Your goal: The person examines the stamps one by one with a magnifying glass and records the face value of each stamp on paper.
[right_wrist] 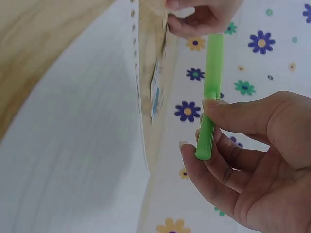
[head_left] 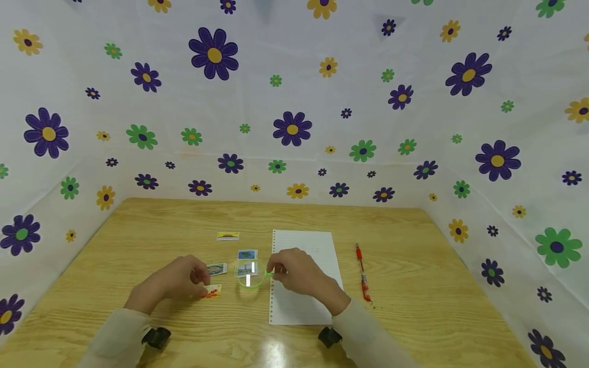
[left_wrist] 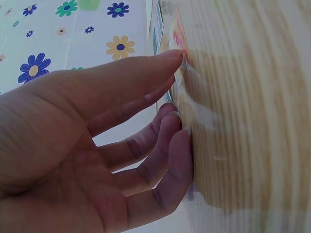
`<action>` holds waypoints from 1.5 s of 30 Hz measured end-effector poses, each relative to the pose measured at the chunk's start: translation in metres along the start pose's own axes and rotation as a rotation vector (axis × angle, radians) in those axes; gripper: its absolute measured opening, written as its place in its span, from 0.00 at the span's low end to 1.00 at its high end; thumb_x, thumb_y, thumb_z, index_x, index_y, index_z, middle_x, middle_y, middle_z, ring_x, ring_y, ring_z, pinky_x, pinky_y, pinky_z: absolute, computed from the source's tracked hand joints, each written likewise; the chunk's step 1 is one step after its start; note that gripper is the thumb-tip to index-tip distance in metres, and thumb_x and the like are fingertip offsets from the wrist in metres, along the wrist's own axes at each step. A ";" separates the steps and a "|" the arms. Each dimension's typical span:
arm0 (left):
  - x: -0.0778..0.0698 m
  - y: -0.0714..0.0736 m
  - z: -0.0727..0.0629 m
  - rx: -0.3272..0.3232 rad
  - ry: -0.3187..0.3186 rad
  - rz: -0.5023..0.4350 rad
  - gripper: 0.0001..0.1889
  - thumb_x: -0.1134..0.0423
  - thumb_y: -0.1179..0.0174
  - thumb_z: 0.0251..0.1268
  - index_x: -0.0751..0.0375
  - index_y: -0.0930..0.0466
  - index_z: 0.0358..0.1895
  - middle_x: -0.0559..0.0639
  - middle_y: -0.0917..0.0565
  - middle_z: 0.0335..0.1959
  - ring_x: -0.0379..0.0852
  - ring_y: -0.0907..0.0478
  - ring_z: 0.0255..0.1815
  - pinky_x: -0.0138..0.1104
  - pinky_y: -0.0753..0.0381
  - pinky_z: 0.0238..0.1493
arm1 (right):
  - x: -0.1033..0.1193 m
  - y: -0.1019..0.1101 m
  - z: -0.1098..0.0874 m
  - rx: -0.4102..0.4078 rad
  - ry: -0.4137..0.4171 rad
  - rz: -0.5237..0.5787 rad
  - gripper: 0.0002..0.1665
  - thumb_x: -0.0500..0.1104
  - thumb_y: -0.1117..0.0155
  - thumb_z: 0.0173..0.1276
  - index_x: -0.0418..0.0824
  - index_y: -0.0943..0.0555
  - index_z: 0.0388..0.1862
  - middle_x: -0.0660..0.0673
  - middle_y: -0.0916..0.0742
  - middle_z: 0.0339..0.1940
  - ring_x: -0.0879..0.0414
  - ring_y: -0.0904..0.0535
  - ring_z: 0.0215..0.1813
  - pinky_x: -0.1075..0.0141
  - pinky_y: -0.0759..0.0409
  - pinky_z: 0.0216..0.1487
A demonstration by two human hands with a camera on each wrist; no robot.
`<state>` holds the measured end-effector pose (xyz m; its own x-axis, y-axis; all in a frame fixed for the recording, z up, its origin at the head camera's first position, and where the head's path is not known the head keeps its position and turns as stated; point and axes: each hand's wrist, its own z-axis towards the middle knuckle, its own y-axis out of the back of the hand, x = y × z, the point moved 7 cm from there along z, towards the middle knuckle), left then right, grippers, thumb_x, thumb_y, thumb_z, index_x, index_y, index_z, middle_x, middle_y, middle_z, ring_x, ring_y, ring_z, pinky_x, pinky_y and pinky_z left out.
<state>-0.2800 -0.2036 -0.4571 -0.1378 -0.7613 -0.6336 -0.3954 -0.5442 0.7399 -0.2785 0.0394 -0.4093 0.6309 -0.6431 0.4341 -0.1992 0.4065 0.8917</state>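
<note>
My left hand (head_left: 181, 278) is low at the table, left of centre. Its thumb and index finger pinch the edge of a yellow-and-red stamp (head_left: 213, 292), which lies at the tabletop. The other fingers curl down against the wood in the left wrist view. My right hand (head_left: 296, 271) holds a green magnifying glass (right_wrist: 205, 138) by its handle, between thumb and fingers. Its round lens (head_left: 250, 281) hovers over a grey picture stamp (head_left: 245, 270). Beside the left fingertips lies another stamp (head_left: 218, 269), partly hidden by the hand.
A blue stamp (head_left: 247, 254) and a yellow one (head_left: 228, 236) lie farther back. Lined paper (head_left: 306, 312) with punched holes lies under the right hand. A red pen (head_left: 362, 273) sits to its right. Flowered cloth (head_left: 257, 102) walls the wooden table (head_left: 175, 220) at the back and sides.
</note>
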 end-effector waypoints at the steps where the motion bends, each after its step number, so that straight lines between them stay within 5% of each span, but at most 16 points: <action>1: 0.000 0.000 0.000 0.001 0.006 0.002 0.08 0.67 0.23 0.54 0.57 0.15 0.31 0.48 0.17 0.35 0.46 0.26 0.37 0.40 0.23 0.42 | -0.003 0.003 -0.002 -0.007 -0.009 0.002 0.05 0.34 0.29 0.67 0.42 0.12 0.40 0.48 0.11 0.33 0.60 0.19 0.34 0.72 0.23 0.34; 8: 0.007 -0.004 -0.001 -0.002 0.057 0.010 0.09 0.66 0.22 0.54 0.55 0.15 0.31 0.47 0.18 0.34 0.46 0.26 0.38 0.39 0.23 0.43 | -0.028 0.027 -0.020 -0.072 -0.059 0.003 0.05 0.32 0.29 0.66 0.41 0.12 0.39 0.49 0.12 0.31 0.60 0.21 0.33 0.71 0.25 0.34; 26: 0.003 -0.003 0.002 0.002 0.017 0.014 0.08 0.66 0.23 0.54 0.55 0.15 0.32 0.48 0.17 0.35 0.46 0.26 0.38 0.39 0.23 0.42 | -0.126 0.097 -0.081 -0.186 -0.338 -0.026 0.05 0.32 0.34 0.69 0.37 0.13 0.41 0.46 0.13 0.31 0.57 0.24 0.33 0.64 0.25 0.36; 45: -0.002 0.001 -0.002 0.000 -0.007 0.018 0.07 0.66 0.24 0.55 0.56 0.14 0.33 0.48 0.17 0.36 0.46 0.26 0.37 0.39 0.22 0.42 | -0.182 0.112 -0.120 -0.186 -0.478 -0.077 0.05 0.32 0.32 0.66 0.32 0.14 0.40 0.36 0.11 0.35 0.46 0.16 0.37 0.50 0.17 0.39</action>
<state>-0.2784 -0.2028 -0.4547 -0.1515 -0.7683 -0.6219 -0.3926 -0.5307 0.7512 -0.3260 0.2802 -0.4037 0.2165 -0.8828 0.4168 -0.0010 0.4267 0.9044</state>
